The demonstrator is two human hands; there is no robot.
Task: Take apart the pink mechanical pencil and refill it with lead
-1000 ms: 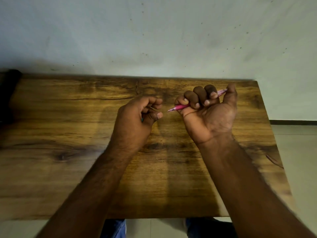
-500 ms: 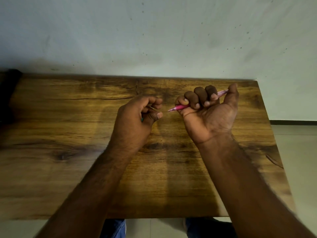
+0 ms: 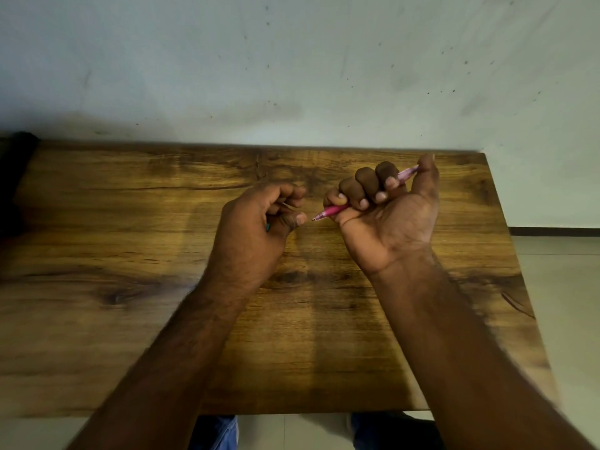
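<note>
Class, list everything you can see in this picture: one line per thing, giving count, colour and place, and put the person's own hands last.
pink mechanical pencil: one, pink, gripped in the right fist, tip pointing left, above the table
small teal item: one, teal, mostly hidden in the left hand; cannot tell what it is
wooden table: one, brown grain, against the wall
wall: one, pale grey, speckled, behind the table
floor: pale tiles, right of the table
left hand: one, fingers curled, above table centre
right hand: one, palm up, right of the left hand

Pink mechanical pencil (image 3: pixel 334 210): no readable print on its barrel.
Desk (image 3: pixel 130 254): bare wood grain, no label.
Wall (image 3: pixel 292 60): specks only, no writing.
</note>
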